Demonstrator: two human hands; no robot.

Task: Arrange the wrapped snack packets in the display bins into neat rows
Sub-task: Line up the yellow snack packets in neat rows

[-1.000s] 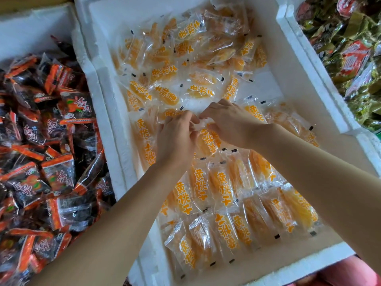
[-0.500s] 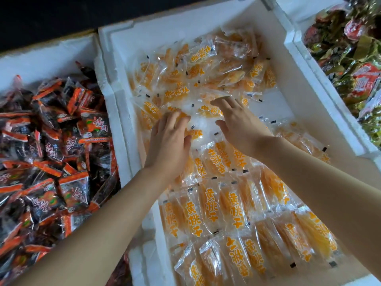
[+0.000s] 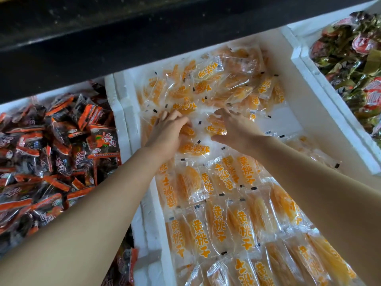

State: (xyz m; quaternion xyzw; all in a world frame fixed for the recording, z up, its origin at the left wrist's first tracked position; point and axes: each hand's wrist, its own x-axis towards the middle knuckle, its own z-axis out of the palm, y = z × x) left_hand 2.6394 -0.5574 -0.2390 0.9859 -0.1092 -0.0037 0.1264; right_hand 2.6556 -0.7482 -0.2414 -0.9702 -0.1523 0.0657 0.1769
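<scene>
Snack packets fill the middle of three white foam bins, near ones in rows, far ones heaped, beside a dark ledge. My left hand curls on one loose packet; my right hand lies flat on another.

The clear packets show yellow-orange fruit inside, with bold orange characters outlined in white and small black marks at the seals. Their foam bin is plain white. The dark packets are black with orange-red bands and white lettering. The green packets are olive with red-and-white labels. The ledge is black.
</scene>
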